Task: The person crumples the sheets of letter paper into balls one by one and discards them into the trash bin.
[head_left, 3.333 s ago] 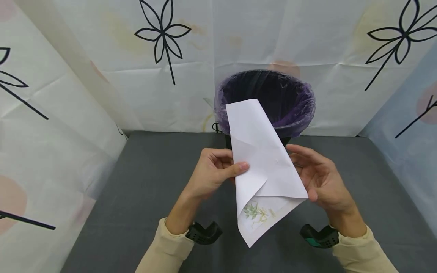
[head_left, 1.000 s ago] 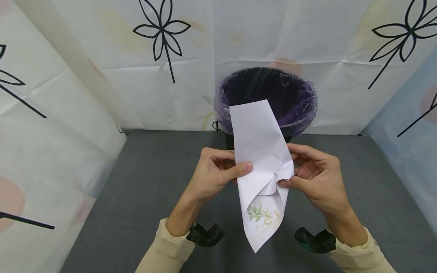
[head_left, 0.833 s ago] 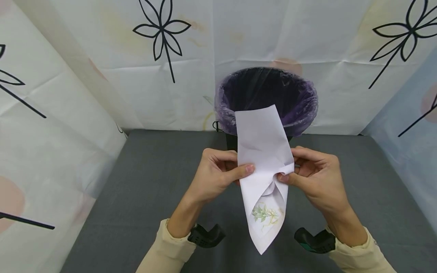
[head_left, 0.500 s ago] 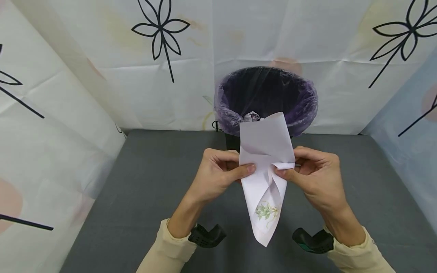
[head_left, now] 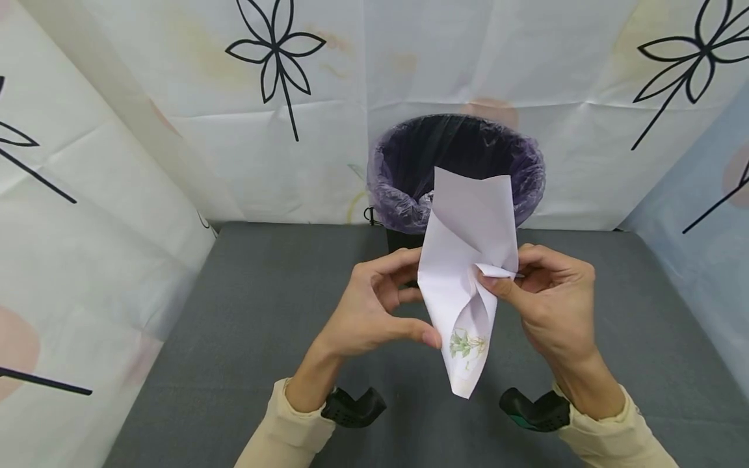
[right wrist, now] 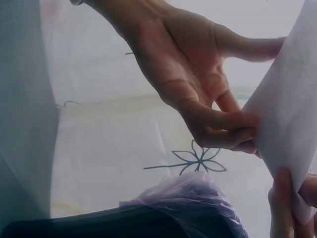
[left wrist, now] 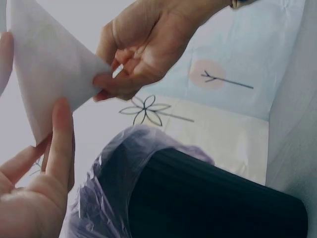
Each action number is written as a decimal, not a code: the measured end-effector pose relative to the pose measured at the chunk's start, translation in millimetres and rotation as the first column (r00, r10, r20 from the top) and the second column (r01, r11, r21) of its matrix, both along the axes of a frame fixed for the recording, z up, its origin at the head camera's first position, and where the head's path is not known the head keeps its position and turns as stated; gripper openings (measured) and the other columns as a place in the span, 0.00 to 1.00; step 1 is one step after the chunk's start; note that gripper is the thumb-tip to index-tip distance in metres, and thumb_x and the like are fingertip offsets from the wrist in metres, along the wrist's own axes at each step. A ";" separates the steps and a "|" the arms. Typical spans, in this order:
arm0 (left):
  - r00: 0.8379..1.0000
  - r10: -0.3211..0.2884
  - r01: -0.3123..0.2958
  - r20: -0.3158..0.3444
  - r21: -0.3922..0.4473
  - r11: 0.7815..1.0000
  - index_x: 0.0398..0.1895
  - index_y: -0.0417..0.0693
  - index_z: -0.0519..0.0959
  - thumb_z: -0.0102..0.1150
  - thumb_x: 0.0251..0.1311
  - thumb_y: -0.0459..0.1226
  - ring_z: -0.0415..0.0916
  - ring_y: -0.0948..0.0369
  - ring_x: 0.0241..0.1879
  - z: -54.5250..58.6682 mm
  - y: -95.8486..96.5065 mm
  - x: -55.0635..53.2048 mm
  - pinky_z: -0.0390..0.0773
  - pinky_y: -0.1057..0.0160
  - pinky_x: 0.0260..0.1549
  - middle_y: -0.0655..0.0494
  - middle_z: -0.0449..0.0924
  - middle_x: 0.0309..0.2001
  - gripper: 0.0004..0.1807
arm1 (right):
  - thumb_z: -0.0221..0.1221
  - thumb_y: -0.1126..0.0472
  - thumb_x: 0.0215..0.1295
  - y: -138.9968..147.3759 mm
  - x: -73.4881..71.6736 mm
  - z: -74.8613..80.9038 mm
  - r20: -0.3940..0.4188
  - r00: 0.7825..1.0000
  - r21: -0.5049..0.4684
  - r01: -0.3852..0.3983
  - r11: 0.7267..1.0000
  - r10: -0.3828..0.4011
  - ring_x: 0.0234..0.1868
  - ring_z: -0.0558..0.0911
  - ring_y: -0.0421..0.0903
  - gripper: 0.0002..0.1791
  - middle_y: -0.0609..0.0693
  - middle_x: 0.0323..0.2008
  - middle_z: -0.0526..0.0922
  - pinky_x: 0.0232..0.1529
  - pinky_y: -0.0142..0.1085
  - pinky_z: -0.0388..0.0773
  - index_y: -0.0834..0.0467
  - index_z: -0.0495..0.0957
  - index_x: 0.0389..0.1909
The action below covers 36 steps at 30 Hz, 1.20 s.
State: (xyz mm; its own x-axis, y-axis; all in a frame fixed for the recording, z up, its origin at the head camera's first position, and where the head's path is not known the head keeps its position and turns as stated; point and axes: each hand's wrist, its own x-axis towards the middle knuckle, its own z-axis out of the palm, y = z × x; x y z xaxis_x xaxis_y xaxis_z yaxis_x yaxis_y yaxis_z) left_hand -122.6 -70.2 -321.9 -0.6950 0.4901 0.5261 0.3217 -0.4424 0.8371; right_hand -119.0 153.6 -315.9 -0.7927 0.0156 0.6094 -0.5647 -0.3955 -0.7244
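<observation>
A white sheet of paper (head_left: 468,214), folded into a narrow cone with its point down, is held up above the table. A green and yellow plant print shows near its lower tip. My right hand (head_left: 552,296) pinches the folded-in right edge, thumb in front and fingers behind. My left hand (head_left: 374,309) is spread along the left edge, thumb tip low at the side and fingertips higher up. In the right wrist view, the left fingertips touch the back of the paper (right wrist: 290,99). The left wrist view shows the right hand (left wrist: 148,44) gripping the paper's corner.
Behind the paper stands a black bin (head_left: 402,240) lined with a purple plastic bag (head_left: 389,195), against a patterned cloth backdrop (head_left: 205,162). Below lies a dark grey tabletop (head_left: 257,325). Black devices are strapped to both wrists.
The right side of the paper has been folded inward, making it narrower. Lately its top has swung up and right, and the left thumb has slid down from the front to the lower left edge.
</observation>
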 end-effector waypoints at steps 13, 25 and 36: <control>0.964 0.258 -0.258 -0.068 0.007 0.966 0.57 0.27 0.77 0.78 0.53 0.39 0.81 0.47 0.48 -3.1 14.7 7.3 0.84 0.47 0.45 0.36 0.78 0.49 0.34 | 0.65 0.92 0.42 -0.8 2.6 1.7 -0.043 0.999 0.002 0.026 1.000 -0.026 0.30 0.83 0.49 0.14 0.63 0.30 0.85 0.33 0.35 0.85 0.85 0.79 0.33; 0.885 0.460 -0.459 -0.073 0.025 0.888 0.39 0.30 0.85 0.72 0.47 0.17 0.81 0.56 0.31 -6.7 23.8 7.6 0.86 0.57 0.31 0.43 0.80 0.33 0.14 | 0.71 0.85 0.45 -2.4 5.8 0.6 -0.023 0.998 0.042 0.067 0.997 -0.066 0.28 0.85 0.47 0.14 0.60 0.30 0.86 0.32 0.32 0.85 0.85 0.78 0.33; 0.851 0.524 -0.518 -0.044 0.100 0.850 0.33 0.29 0.85 0.74 0.46 0.18 0.78 0.60 0.25 -5.8 27.4 4.7 0.80 0.65 0.23 0.41 0.80 0.27 0.10 | 0.67 0.86 0.51 -3.5 9.1 0.1 -0.022 0.999 0.097 0.032 0.995 -0.030 0.38 0.86 0.50 0.16 0.62 0.39 0.87 0.40 0.33 0.85 0.84 0.78 0.42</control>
State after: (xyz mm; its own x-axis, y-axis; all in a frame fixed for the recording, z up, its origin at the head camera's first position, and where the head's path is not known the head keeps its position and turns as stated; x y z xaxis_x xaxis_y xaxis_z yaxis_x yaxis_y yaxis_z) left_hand -118.0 -42.8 -327.6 -0.7980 0.0196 0.6024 0.5778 -0.2596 0.7738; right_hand -109.9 150.1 -315.8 -0.7801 -0.0203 0.6254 -0.5906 -0.3062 -0.7466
